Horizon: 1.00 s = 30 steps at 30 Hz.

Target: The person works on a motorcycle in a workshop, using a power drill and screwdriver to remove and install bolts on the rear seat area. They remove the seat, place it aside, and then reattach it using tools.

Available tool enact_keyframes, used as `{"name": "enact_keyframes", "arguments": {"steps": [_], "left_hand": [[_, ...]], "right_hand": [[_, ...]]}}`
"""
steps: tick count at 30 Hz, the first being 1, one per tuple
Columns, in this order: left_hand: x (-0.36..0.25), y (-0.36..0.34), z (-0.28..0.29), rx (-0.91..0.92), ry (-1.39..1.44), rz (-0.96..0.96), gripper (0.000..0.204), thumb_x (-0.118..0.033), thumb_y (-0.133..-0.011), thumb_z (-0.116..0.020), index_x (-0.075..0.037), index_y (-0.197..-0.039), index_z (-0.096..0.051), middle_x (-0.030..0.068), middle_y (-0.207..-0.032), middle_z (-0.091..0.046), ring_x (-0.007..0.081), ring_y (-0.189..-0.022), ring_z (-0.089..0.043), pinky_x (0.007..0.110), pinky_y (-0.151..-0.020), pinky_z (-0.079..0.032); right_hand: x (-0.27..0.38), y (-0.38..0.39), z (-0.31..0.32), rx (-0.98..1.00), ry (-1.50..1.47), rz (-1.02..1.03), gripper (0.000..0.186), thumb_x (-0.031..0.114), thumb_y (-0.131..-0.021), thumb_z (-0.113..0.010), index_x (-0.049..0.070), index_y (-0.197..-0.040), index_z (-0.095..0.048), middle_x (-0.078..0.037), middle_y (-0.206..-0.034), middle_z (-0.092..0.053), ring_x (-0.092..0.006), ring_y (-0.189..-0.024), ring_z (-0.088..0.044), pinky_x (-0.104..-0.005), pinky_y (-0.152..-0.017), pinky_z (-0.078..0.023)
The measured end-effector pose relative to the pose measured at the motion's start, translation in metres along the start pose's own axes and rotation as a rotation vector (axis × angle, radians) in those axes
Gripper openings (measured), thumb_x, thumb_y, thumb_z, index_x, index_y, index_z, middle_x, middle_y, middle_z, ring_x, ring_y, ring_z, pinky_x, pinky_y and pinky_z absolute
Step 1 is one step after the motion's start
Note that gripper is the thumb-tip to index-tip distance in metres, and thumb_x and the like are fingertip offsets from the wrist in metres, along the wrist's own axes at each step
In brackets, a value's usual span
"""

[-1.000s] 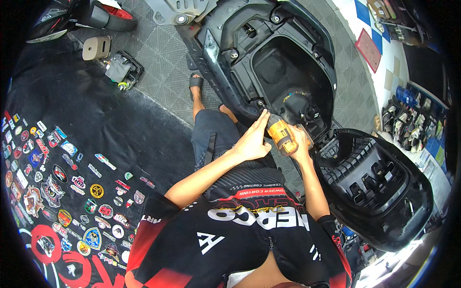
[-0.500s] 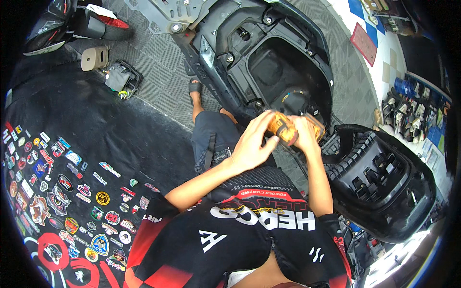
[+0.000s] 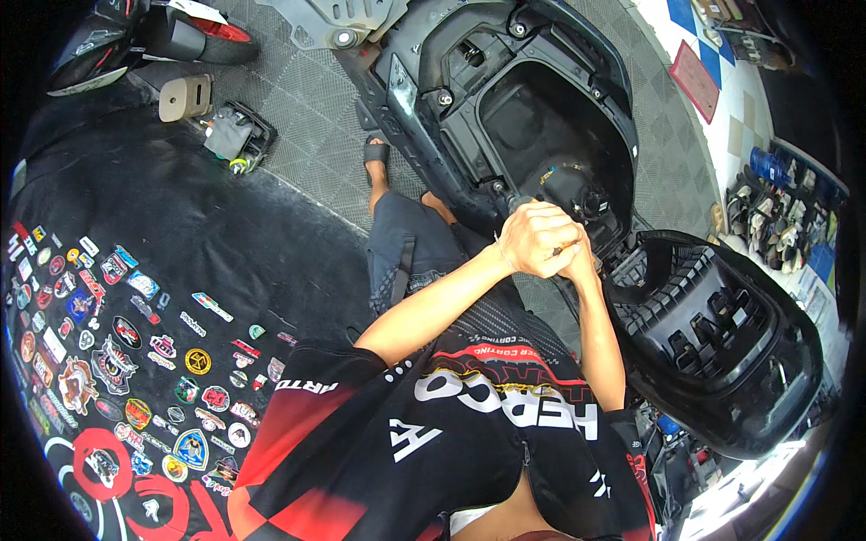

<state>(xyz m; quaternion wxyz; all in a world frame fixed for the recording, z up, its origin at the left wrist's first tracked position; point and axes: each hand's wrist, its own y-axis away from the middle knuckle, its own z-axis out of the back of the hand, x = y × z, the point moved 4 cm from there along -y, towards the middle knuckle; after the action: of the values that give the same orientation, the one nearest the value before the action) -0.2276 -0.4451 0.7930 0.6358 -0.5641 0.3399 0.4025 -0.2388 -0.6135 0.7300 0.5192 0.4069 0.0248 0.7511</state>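
black scooter storage tub [image 3: 532, 126] — open, hollow, just beyond clasped hands [image 3: 546, 243].

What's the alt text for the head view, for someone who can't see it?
Seen from above, a person's left hand and right hand are clasped together over the open black under-seat compartment of a scooter; whatever they grip is hidden. The raised seat lies to the right, and a black mat covered with stickers lies on the left.
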Motion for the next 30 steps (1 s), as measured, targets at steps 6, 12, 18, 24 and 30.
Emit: {"name": "enact_keyframes", "arguments": {"steps": [6,12,18,24,30], "left_hand": [[0.004,0.004,-0.001,0.199,0.010,0.007,0.016,-0.020,-0.071,-0.069,-0.005,-0.077,-0.065,0.0084,-0.073,-0.065,0.0285,-0.066,-0.063,0.038,-0.062,-0.049],[0.012,-0.003,-0.003,0.241,0.038,0.041,0.018,-0.022,-0.073,-0.069,-0.006,-0.081,-0.067,0.0093,-0.074,-0.066,0.0299,-0.068,-0.065,0.039,-0.062,-0.050],[0.011,-0.003,-0.002,0.259,0.069,0.069,0.017,-0.023,-0.075,-0.069,-0.007,-0.080,-0.068,0.0101,-0.076,-0.068,0.0300,-0.070,-0.066,0.041,-0.064,-0.051],[0.011,0.004,-0.006,0.285,0.039,0.111,0.018,-0.024,-0.073,-0.070,-0.007,-0.079,-0.069,0.0093,-0.076,-0.069,0.0301,-0.070,-0.067,0.040,-0.063,-0.052],[0.014,-0.002,-0.004,0.288,0.042,0.177,0.019,-0.025,-0.072,-0.069,-0.007,-0.079,-0.069,0.0088,-0.076,-0.070,0.0305,-0.072,-0.068,0.040,-0.066,-0.053]], "right_hand": [[0.042,0.005,-0.005,-0.301,-0.354,0.086,0.027,0.011,-0.075,-0.069,0.001,-0.100,-0.064,-0.020,-0.103,-0.068,-0.0340,-0.101,-0.067,-0.0408,-0.081,-0.052],[0.033,0.010,-0.022,-0.276,-0.424,-0.068,0.035,0.012,-0.079,-0.070,0.003,-0.111,-0.059,-0.017,-0.115,-0.063,-0.0301,-0.108,-0.063,-0.0390,-0.086,-0.051],[0.029,0.011,-0.025,-0.147,-0.382,-0.106,0.040,0.013,-0.081,-0.070,0.003,-0.117,-0.055,-0.015,-0.115,-0.060,-0.0242,-0.110,-0.060,-0.0361,-0.090,-0.050],[0.038,0.011,-0.024,-0.301,-0.473,-0.002,0.034,0.013,-0.082,-0.069,0.003,-0.113,-0.057,-0.012,-0.114,-0.061,-0.0235,-0.106,-0.060,-0.0362,-0.088,-0.050],[0.037,0.008,-0.030,-0.237,-0.516,-0.035,0.036,0.008,-0.081,-0.067,0.000,-0.115,-0.056,-0.012,-0.109,-0.063,-0.0226,-0.103,-0.063,-0.0358,-0.086,-0.051]]}}
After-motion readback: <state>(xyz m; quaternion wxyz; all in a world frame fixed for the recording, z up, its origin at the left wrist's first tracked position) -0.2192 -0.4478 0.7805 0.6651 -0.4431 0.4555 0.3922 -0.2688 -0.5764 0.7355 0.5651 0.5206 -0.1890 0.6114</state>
